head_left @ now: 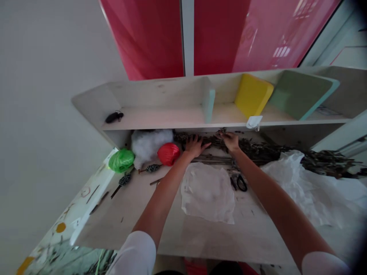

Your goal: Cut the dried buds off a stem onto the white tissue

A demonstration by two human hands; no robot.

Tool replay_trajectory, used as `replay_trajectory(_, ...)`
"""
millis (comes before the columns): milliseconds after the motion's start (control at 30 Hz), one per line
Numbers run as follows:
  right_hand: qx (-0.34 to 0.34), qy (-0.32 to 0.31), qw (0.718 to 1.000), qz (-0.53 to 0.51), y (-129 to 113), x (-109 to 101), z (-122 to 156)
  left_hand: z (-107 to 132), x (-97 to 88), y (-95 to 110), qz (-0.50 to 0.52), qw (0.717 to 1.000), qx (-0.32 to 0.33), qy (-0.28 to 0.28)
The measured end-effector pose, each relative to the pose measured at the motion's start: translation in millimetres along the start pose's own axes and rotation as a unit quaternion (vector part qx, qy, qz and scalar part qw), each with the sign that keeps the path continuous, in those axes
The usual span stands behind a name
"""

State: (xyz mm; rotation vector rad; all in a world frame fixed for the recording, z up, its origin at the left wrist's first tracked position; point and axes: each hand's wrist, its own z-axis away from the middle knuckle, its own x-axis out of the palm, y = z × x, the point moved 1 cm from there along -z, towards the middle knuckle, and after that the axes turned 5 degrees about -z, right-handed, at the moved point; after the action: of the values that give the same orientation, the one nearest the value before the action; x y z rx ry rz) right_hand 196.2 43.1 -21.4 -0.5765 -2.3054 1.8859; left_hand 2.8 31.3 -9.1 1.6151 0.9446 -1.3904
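Both my hands reach to the back of the desk, under the shelf. My left hand (pixel 195 147) lies on the dark dried plant stems with its fingers spread. To its right, my right hand (pixel 230 141) is closed in a pinch on a dried sprig (pixel 221 131) at its fingertips. A long heap of dried leafy stems (pixel 254 149) runs along the back and off to the right. Below the hands lies a thin white cloth (pixel 208 193), spread nearly square. Black-handled scissors (pixel 241 183) rest by its upper right corner, partly beside my right forearm.
A red ball of plastic twine (pixel 168 154), a green twine ball (pixel 120 160) and white stuffing (pixel 151 143) sit at the left, near two string-wrapped sticks (pixel 125 179). White plastic sheeting (pixel 309 187) covers the right. The shelf (pixel 160 118) overhangs the back, with yellow (pixel 254 93) and green dividers (pixel 304 91).
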Motion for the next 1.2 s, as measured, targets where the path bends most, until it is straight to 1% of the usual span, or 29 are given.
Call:
replay_trajectory(100, 0.078, 0.051, 0.992, -0.086, 4.8, -4.4, -1.2, -0.4, 4.3, 1.1, 0.006, 1.0, -0.004, -0.021)
replay_trajectory(167, 0.134, 0.074, 0.977, -0.15, 5.8, -7.3, -1.9, 1.0, 5.9, 2.4, 0.011, 1.0, -0.009, -0.019)
replay_trajectory(233, 0.175, 0.086, 0.96, -0.2, 4.7, -11.5, -3.3, 2.9, 6.6, 3.3, 0.018, 1.0, -0.015, -0.017)
replay_trajectory(367, 0.206, 0.109, 0.936, -0.263, -4.7, -30.3, -9.4, 5.7, 7.2, 3.8, 0.021, 0.999, -0.022, -0.033)
replay_trajectory(467, 0.214, 0.123, 0.925, -0.29, -16.2, -45.5, -9.8, 5.7, 8.4, 3.4, 0.024, 0.999, -0.016, -0.025)
replay_trajectory(533, 0.23, 0.1, 0.921, -0.297, -24.8, -48.1, -2.5, 5.0, 8.6, 2.9, 0.031, 0.999, -0.012, -0.02)
replay_trajectory(600, 0.249, 0.063, 0.921, -0.294, -33.7, -43.9, 11.9, 5.0, 6.9, 2.7, 0.043, 0.999, -0.017, -0.024)
replay_trajectory(633, 0.254, 0.037, 0.921, -0.293, -38.1, -40.2, 21.2, 6.0, 4.8, 3.1, 0.05, 0.998, -0.02, -0.025)
replay_trajectory(667, 0.256, -0.008, 0.922, -0.29, -42.4, -35.9, 31.6, 8.1, 1.6, 4.0, 0.058, 0.998, -0.019, -0.021)
replay_trajectory(700, 0.254, -0.025, 0.922, -0.293, -46.4, -32.2, 42.6, 11.5, -2.8, 5.7, 0.068, 0.998, -0.013, -0.009)
replay_trajectory(733, 0.25, -0.038, 0.921, -0.295, -49.9, -29.2, 54.0, 16.6, -8.4, 8.1, 0.081, 0.997, -0.006, 0.015)
replay_trajectory(800, 0.223, -0.063, 0.924, -0.303, -56.1, -24.9, 77.0, 32.5, -21.8, 14.5, 0.133, 0.987, -0.013, 0.091)
replay_trajectory(833, 0.205, -0.076, 0.928, -0.301, -58.6, -23.2, 88.3, 42.9, -28.4, 18.4, 0.186, 0.976, -0.027, 0.114)
replay_trajectory(867, 0.19, -0.082, 0.933, -0.294, -60.7, -21.5, 99.3, 54.6, -34.3, 22.6, 0.261, 0.957, -0.041, 0.121)
replay_trajectory(900, 0.171, -0.091, 0.938, -0.287, -62.7, -19.2, 110.0, 67.0, -39.0, 27.1, 0.352, 0.93, -0.045, 0.098)
replay_trajectory(933, 0.153, -0.101, 0.942, -0.281, -64.6, -16.1, 120.1, 79.7, -42.5, 31.6, 0.447, 0.891, -0.052, 0.061)
replay_trajectory(967, 0.137, -0.112, 0.944, -0.279, -66.5, -12.2, 129.7, 92.1, -44.7, 35.8, 0.529, 0.846, -0.063, 0.004)
replay_trajectory(1000, 0.126, -0.122, 0.945, -0.275, -68.1, -7.5, 138.7, 103.9, -46.1, 39.5, 0.599, 0.796, -0.075, -0.05)
replay_trajectory(1033, 0.117, -0.133, 0.947, -0.267, -69.6, -2.4, 146.8, 114.5, -46.7, 42.3, 0.652, 0.747, -0.086, -0.094)
replay_trajectory(1067, 0.106, -0.138, 0.951, -0.255, -70.8, 2.8, 153.9, 123.4, -47.2, 44.2, 0.692, 0.708, -0.08, -0.113)
replay_trajectory(1100, 0.091, -0.135, 0.958, -0.236, -71.7, 7.4, 160.0, 130.7, -47.2, 44.9, 0.72, 0.679, -0.086, -0.117)
replay_trajectory(1133, 0.069, -0.125, 0.967, -0.211, -72.3, 11.2, 164.9, 136.2, -46.8, 44.6, 0.739, 0.658, -0.091, -0.113)
replay_trajectory(1200, 0.014, -0.102, 0.984, -0.145, -72.6, 15.7, 172.1, 143.1, -45.1, 42.3, 0.759, 0.634, -0.11, -0.101)
